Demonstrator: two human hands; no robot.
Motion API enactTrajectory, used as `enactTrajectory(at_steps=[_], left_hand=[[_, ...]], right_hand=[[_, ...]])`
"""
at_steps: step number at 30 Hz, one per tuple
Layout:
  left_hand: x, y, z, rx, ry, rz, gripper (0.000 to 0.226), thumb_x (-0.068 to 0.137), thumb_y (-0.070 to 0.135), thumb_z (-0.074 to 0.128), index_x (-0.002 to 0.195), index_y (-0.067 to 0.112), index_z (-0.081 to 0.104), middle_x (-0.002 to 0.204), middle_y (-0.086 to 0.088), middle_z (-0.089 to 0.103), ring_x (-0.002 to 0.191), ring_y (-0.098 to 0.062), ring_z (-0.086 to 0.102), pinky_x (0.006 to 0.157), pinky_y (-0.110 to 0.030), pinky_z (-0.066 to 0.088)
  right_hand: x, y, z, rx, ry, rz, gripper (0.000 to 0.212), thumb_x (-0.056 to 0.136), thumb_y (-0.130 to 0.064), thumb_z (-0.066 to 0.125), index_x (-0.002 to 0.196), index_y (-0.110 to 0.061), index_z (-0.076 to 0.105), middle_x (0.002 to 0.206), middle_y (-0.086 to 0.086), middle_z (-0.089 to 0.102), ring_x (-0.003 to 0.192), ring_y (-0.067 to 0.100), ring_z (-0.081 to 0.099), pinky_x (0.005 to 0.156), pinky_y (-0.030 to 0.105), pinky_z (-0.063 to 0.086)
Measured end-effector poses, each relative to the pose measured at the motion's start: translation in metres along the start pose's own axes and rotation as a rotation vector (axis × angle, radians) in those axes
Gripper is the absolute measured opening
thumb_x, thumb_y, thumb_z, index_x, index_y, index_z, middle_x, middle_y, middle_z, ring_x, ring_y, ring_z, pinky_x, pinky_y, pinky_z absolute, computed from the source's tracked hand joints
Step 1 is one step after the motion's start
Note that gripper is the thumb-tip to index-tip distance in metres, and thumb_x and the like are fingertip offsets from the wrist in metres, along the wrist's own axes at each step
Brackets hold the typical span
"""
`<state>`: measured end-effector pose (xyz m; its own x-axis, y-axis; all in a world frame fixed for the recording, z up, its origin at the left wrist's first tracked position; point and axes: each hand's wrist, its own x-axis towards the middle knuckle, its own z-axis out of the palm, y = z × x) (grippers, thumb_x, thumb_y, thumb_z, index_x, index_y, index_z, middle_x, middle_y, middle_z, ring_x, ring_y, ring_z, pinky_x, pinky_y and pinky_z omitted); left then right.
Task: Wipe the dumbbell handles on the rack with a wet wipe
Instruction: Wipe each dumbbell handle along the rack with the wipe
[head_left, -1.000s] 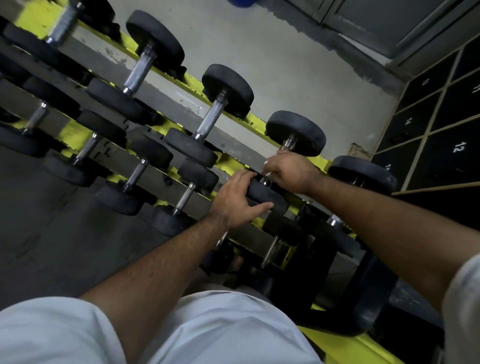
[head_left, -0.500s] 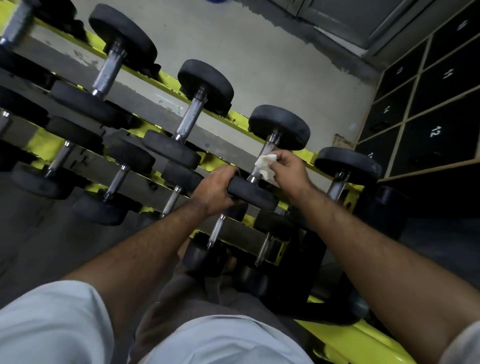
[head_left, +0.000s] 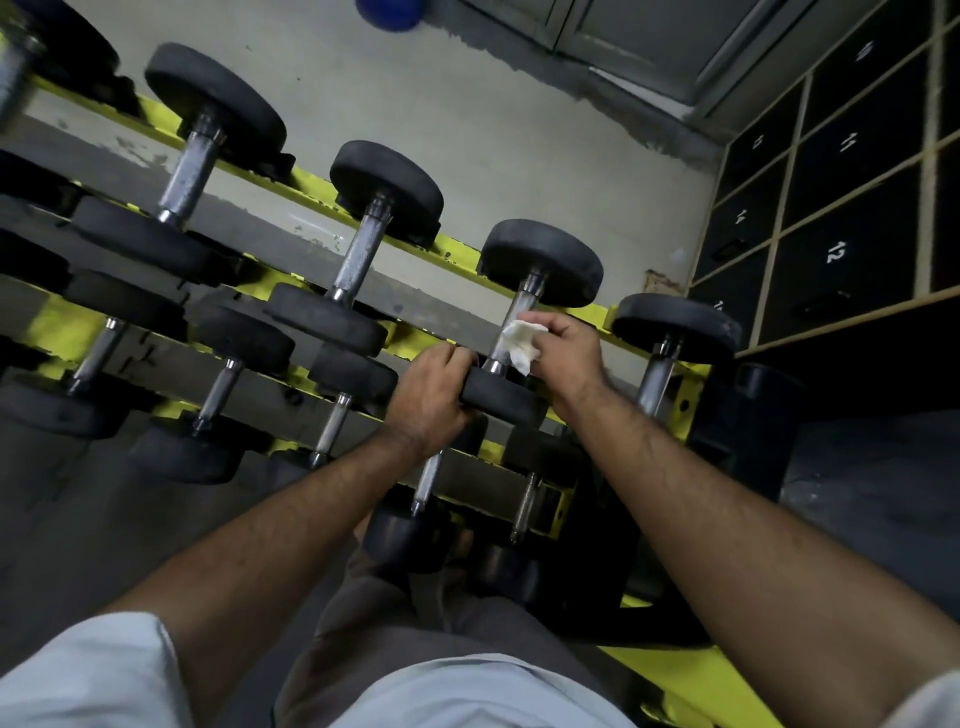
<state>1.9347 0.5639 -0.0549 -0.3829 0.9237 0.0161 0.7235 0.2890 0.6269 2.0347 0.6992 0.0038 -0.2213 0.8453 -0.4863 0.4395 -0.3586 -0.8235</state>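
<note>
Rack (head_left: 592, 317) w/ dumbbells, wipe (head_left: 521, 340) on handle (head_left: 511, 327)

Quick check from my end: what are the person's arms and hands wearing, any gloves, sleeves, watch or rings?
Both forearms are bare, with no gloves on the left hand or the right hand. No watch, band or ring shows on either. Short light grey sleeves cover only the upper arms, at the bottom corners of the head view.

I am reading a white "12" on a dark locker door (head_left: 835, 270) at the right of the frame. Another door (head_left: 852, 136) above it is showing "11"; the other numbers are too blurred.
</note>
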Motion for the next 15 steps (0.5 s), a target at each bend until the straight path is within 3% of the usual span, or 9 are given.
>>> enactTrajectory(at_steps=[4, 8, 11, 15], left_hand=[[0.002, 0.008, -0.017, 0.272, 0.041, 0.174, 0.050, 0.068, 0.026, 0.081, 0.109, 0.017, 0.054, 0.097, -0.007, 0.052, 0.090, -0.023, 0.050, 0.082, -0.038, 0.044], [-0.005, 0.035, -0.012, 0.453, -0.061, 0.138, 0.063, 0.065, 0.016, 0.078, 0.121, 0.017, 0.051, 0.097, -0.008, 0.052, 0.091, -0.027, 0.051, 0.088, -0.042, 0.044], [-0.012, 0.062, -0.004, 0.509, -0.091, 0.051, 0.059, 0.067, 0.010, 0.072, 0.121, 0.016, 0.048, 0.101, -0.010, 0.050, 0.097, -0.028, 0.049, 0.097, -0.044, 0.041], [-0.016, 0.070, -0.005, 0.558, -0.100, 0.003, 0.058, 0.077, 0.014, 0.067, 0.130, 0.015, 0.042, 0.110, -0.012, 0.048, 0.108, -0.029, 0.047, 0.106, -0.045, 0.038]], right_hand=[[0.001, 0.002, -0.003, 0.070, 0.045, 0.030, 0.030, 0.092, 0.001, 0.058, 0.084, -0.022, 0.076, 0.102, 0.006, 0.074, 0.092, 0.026, 0.069, 0.065, 0.032, 0.056], [0.004, 0.000, -0.005, 0.058, 0.064, -0.014, 0.029, 0.091, 0.001, 0.057, 0.090, -0.020, 0.077, 0.100, 0.005, 0.075, 0.094, 0.025, 0.068, 0.082, 0.039, 0.058], [0.003, -0.002, -0.014, -0.107, 0.045, -0.140, 0.027, 0.094, -0.004, 0.056, 0.103, -0.019, 0.077, 0.105, -0.001, 0.073, 0.098, 0.018, 0.066, 0.084, 0.031, 0.055], [0.002, -0.006, -0.026, -0.283, -0.002, -0.293, 0.032, 0.097, -0.002, 0.049, 0.107, -0.018, 0.076, 0.109, -0.005, 0.071, 0.102, 0.011, 0.061, 0.072, 0.010, 0.040]])
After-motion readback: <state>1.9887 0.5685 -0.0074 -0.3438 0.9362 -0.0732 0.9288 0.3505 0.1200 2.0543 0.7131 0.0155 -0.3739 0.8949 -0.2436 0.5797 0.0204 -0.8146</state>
